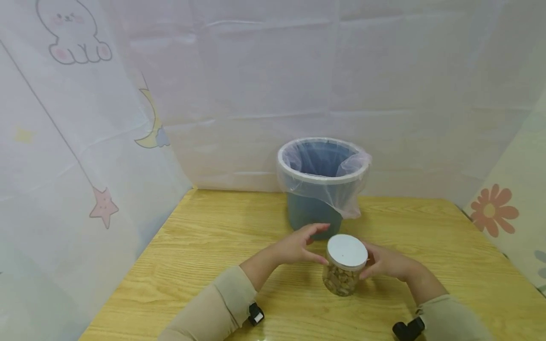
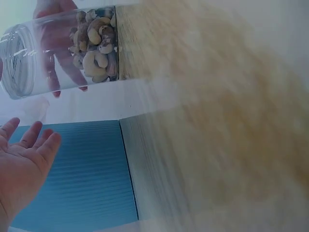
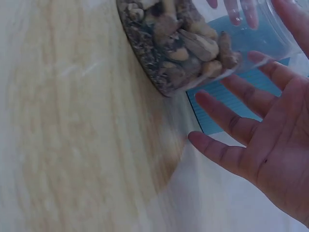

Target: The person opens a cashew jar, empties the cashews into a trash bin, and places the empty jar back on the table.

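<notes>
A clear jar with a white lid stands upright on the wooden table. Curved pale nuts that look like cashews fill its lower part. On the jar's left, my left hand has its fingers spread, the thumb tip close to the lid; whether it touches, I cannot tell. From the right, my right hand reaches around the jar, thumb in front and fingers partly hidden behind it. In the right wrist view the fingers of the right hand are extended alongside the jar.
Behind the jar a blue bin with a white rim and a thin pinkish liner bag stands on the table. Printed cloth hangs around the back and sides. A small black camera sits at each wrist.
</notes>
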`<state>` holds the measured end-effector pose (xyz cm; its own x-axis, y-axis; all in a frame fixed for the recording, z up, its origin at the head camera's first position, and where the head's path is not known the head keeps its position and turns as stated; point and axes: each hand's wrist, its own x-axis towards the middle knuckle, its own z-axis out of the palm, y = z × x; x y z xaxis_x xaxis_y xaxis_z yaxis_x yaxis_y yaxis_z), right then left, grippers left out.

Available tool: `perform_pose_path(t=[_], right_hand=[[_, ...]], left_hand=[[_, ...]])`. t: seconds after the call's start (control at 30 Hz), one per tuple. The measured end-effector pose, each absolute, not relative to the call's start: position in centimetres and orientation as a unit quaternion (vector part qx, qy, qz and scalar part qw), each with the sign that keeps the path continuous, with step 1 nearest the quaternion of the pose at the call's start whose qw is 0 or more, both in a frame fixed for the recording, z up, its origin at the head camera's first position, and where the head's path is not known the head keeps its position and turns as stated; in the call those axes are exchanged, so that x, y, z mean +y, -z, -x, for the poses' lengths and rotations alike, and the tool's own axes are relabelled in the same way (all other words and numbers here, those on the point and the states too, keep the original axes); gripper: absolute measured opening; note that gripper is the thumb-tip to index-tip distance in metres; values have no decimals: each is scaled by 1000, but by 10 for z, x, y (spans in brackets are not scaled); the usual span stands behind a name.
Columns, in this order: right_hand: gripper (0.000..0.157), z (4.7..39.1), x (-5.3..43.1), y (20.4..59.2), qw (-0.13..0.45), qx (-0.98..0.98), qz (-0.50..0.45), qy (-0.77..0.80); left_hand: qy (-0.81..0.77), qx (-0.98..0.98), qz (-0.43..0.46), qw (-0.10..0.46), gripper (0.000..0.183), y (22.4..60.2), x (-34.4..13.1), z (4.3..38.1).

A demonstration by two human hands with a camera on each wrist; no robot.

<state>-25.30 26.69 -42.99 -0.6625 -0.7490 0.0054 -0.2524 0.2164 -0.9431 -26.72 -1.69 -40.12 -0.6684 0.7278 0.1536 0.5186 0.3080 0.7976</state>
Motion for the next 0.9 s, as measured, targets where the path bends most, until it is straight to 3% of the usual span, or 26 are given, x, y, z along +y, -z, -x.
perform_pose_path(t=[0.3, 0.9], right_hand=[[75, 252, 263, 436, 246, 749, 326, 522], [81, 254, 262, 439, 254, 734, 325, 540]], left_hand=[[-430, 800, -399, 127, 84, 402, -11, 265], [-442, 784, -403, 164, 76, 409, -4, 263]])
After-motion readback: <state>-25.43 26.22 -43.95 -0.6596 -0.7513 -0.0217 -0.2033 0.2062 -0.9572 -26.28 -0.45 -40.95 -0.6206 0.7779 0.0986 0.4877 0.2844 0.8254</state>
